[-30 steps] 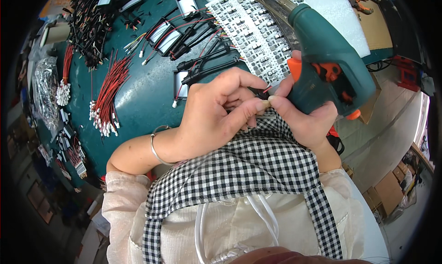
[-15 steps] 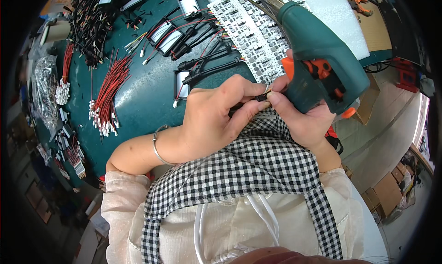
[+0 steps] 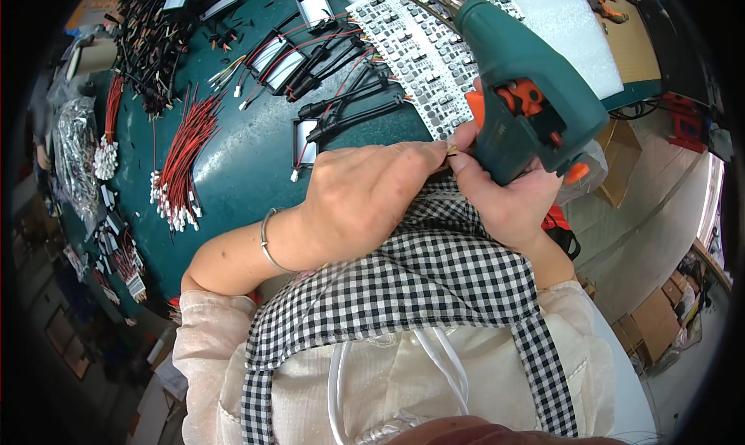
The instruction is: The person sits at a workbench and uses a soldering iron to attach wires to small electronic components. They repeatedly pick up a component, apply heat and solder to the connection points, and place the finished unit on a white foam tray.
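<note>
My left hand [image 3: 365, 185] is closed, its fingertips pinched together just in front of my apron. Small wire ends [image 3: 452, 152], yellowish and dark, show between the fingertips of both hands; what else my left fingers hold is hidden. My right hand [image 3: 508, 204] is wrapped about the lower part of a dark green pistol-shaped tool [image 3: 535, 80] with an orange trigger and a metal front end. This hand's thumb and forefinger also meet at the wire ends. Beyond the hands lies a white sheet of small circuit boards [image 3: 419, 65], partly under the tool's front.
Black framed modules with cables [image 3: 283, 65] lie on the green table [image 3: 233, 158]. Red wire bundles [image 3: 186, 150] with white plugs and a black cable heap [image 3: 151, 41] are at left. White foam [image 3: 574, 34] and orange-handled pliers [image 3: 608, 9] sit at far right.
My left hand has rolled over, so its fingers now cover the black cable part seen before. The green tool and my right hand have shifted slightly left.
</note>
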{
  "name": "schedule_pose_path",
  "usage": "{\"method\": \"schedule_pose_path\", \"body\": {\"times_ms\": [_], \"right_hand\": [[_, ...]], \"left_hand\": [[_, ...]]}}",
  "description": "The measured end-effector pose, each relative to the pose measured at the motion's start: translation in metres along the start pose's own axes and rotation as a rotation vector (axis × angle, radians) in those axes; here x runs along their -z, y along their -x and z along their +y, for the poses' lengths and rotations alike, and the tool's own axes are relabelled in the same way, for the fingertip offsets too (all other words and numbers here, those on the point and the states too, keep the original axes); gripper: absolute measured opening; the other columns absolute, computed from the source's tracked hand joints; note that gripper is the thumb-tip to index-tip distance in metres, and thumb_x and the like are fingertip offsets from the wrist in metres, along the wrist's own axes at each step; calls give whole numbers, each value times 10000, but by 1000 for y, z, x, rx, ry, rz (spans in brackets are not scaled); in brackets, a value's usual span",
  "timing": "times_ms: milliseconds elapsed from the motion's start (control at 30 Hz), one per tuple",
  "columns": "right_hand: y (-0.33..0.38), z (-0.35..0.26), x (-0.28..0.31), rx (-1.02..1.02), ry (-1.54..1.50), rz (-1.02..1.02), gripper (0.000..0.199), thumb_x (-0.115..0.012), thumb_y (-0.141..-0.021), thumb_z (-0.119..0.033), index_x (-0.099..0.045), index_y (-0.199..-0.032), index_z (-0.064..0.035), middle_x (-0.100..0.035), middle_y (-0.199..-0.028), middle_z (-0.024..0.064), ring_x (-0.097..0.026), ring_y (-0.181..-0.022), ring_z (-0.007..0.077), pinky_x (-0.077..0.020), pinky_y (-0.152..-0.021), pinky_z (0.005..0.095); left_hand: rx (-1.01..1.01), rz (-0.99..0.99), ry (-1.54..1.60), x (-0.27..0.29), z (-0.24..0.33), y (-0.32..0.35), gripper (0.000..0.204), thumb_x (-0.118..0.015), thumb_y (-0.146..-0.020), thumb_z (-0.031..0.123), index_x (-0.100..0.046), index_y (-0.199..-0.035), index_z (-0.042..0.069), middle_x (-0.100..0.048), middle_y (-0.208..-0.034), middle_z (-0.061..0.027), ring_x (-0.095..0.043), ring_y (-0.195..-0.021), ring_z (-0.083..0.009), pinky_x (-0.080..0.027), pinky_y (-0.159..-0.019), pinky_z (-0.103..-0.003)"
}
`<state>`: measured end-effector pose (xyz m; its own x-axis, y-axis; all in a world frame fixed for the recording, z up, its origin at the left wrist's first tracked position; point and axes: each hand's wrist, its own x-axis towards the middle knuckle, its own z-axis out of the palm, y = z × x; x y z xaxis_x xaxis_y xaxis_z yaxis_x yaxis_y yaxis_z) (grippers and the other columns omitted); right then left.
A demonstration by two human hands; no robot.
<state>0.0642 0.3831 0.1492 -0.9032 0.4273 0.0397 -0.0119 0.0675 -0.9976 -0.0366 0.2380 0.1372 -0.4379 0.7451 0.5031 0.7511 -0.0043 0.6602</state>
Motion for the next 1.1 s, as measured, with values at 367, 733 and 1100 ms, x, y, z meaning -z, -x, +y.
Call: {"method": "schedule_pose_path", "body": {"times_ms": [367, 733, 1100], "right_hand": [[3, 1, -1, -121, -55, 53, 571, -571, -701, 122, -412, -1249, 94, -590, -922, 127, -575, -778, 134, -491, -692, 267], [-3, -2, 2, -74, -194, 124, 335, -674, -731, 73, -547, -1040, 55, -643, -879, 105, -609, -741, 121, -510, -644, 238], [2, 0, 4, -19, 2, 98, 213, -717, -743, 47, -609, -925, 22, -660, -820, 61, -624, -709, 100, -522, -648, 238]], "left_hand": [[785, -234, 968, 6, 5, -4, 222, -522, -929, 40, -464, -1131, -32, -648, -822, -104, -633, -620, -127, -472, -475, -190], [889, -233, 1185, 8, 4, -6, 181, -495, -938, 32, -444, -1108, -4, -644, -799, -121, -576, -568, -118, -448, -490, -202], [747, -225, 933, 10, 6, -6, 170, -582, -906, 58, -552, -1045, -35, -647, -808, -74, -587, -661, -73, -439, -524, -171]]}}
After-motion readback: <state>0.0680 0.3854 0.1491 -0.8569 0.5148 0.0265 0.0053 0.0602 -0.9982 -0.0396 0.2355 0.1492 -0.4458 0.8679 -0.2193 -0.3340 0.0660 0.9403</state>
